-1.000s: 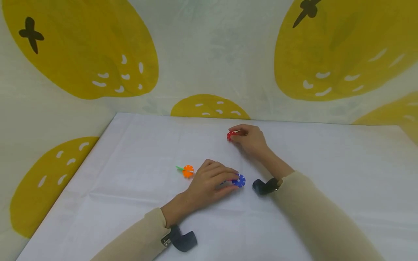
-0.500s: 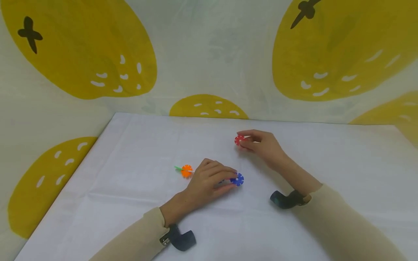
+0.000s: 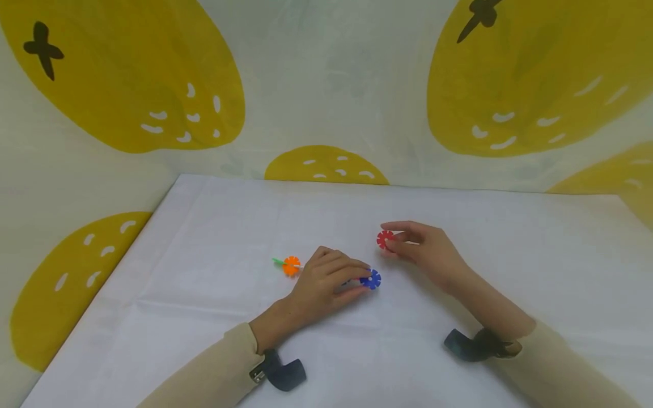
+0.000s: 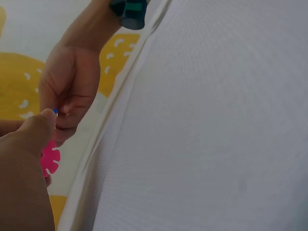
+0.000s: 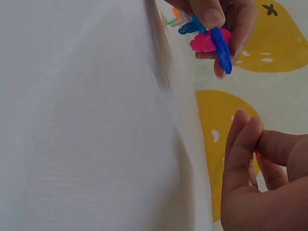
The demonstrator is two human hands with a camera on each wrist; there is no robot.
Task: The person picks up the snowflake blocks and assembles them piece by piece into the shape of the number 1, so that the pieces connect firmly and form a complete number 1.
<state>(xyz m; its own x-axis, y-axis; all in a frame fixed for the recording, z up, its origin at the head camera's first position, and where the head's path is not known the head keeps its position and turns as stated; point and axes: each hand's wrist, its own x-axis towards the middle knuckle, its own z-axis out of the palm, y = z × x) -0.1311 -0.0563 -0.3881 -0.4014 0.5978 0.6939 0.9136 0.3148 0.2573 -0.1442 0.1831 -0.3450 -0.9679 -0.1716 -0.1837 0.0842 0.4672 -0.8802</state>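
Observation:
My left hand (image 3: pixel 318 283) grips a chain of notched plastic snowflake discs in the head view. The blue disc (image 3: pixel 374 279) sticks out at its right end, by the fingertips. From the left side emerge an orange disc (image 3: pixel 291 266) and a green disc (image 3: pixel 277 261), seen edge-on. In the right wrist view, a pink disc (image 5: pixel 203 43) joins the blue one, with a teal disc (image 5: pixel 191 26) behind; the hand hides other parts. Above and right of the chain, my right hand (image 3: pixel 436 252) pinches a red snowflake disc (image 3: pixel 384 240), apart from the blue disc.
A white cloth covers the table (image 3: pixel 204 226). Behind and to the left hangs a pale curtain (image 3: pixel 331 85) with large yellow fruit shapes. Each wrist wears a dark camera mount (image 3: pixel 285 374).
My right hand has come toward me and slightly right, carrying the red disc closer to the blue one's level. My left hand stays nearly still with the chain.

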